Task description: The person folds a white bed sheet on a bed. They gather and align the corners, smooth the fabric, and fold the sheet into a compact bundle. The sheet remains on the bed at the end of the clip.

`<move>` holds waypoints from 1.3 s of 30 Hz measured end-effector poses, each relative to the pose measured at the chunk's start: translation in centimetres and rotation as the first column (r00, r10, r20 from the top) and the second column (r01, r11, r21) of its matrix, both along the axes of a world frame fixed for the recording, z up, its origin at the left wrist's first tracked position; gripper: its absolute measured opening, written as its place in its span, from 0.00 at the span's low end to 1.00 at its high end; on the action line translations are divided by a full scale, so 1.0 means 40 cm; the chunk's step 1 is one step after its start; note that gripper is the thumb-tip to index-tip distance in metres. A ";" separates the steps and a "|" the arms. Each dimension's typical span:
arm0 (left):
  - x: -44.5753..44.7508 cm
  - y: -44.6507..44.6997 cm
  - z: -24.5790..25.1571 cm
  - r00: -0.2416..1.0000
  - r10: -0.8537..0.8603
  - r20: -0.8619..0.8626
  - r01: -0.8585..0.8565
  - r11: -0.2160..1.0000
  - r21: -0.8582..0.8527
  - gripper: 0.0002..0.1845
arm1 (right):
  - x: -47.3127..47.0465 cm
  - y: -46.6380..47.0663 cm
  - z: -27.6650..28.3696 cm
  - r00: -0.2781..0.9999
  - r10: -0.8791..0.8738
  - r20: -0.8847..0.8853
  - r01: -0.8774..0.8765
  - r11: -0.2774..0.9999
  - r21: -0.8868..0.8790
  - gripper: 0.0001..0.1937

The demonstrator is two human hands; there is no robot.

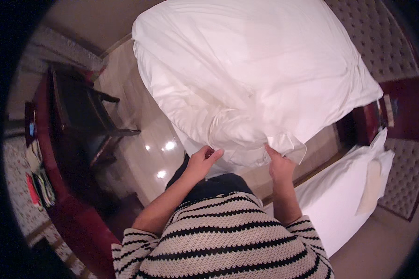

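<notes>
A white bed sheet (pixel 282 62) covers the bed in front of me, taut at the far part and rumpled into folds at the near end. My right hand (pixel 281 163) pinches a bunched part of the sheet's near edge between thumb and fingers, and a loose flap stands out beside it. At the near left edge is my left hand (pixel 204 160), fingers curled and thumb extended against the cloth. Whether it grips the fabric is hard to tell, since the fingertips are partly hidden.
A second bed (pixel 324 209) in white linen stands to the right. Tufted headboards (pixel 377 38) line the right side, with a dark red nightstand (pixel 366 120) between the beds. To the left, a dark chair (pixel 85 101) stands by a red desk (pixel 80 223). Glossy wood-look floor (pixel 139 111) shows between.
</notes>
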State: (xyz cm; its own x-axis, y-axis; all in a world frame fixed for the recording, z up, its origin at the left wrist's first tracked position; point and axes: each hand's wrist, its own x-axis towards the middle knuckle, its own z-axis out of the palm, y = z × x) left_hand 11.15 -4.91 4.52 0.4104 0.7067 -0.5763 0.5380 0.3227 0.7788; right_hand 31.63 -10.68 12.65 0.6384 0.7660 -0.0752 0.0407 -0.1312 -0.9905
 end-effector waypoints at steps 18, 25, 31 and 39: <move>0.087 -0.052 0.009 0.512 0.709 0.484 -0.203 0.648 -0.734 0.13 | 0.010 0.096 0.026 0.932 -0.257 -0.255 0.307 0.935 0.178 0.19; 0.122 -0.051 -0.107 0.778 0.464 0.424 -0.214 0.830 -0.516 0.16 | 0.016 0.057 0.018 0.961 -0.275 0.005 0.264 0.917 -0.299 0.20; 0.143 -0.056 -0.114 0.418 0.807 0.417 -0.184 0.525 -0.831 0.21 | 0.192 0.044 -0.229 0.976 0.174 0.130 -0.130 0.949 -0.288 0.21; 0.111 -0.076 -0.119 0.295 0.895 0.333 -0.181 0.395 -0.901 0.21 | 0.110 0.075 -0.179 0.877 0.048 0.477 -0.012 0.997 -0.080 0.24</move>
